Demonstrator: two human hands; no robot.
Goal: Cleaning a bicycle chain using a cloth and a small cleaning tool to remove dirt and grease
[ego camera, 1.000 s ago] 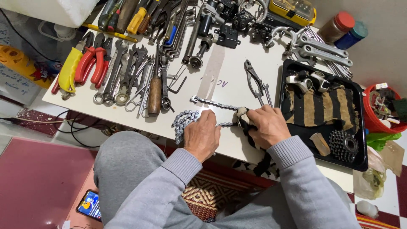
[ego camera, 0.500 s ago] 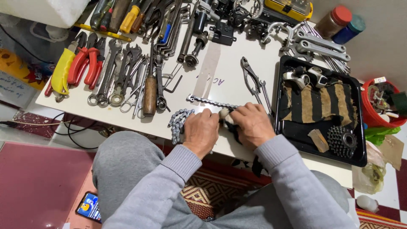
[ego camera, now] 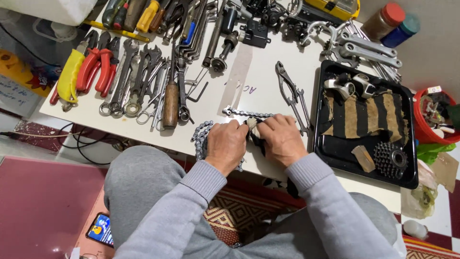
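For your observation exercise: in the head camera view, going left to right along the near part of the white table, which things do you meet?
Yellow-handled pliers → red-handled pliers → wooden-handled tool → left hand on the bicycle chain → right hand → black tray → toothed cassette → red tub.

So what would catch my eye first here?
Two hands, left hand and right hand, press a bike chain and dark rag at the table's near edge. Behind them lies a crowd of wrenches and red pliers. At right a black tray holds a cog set.
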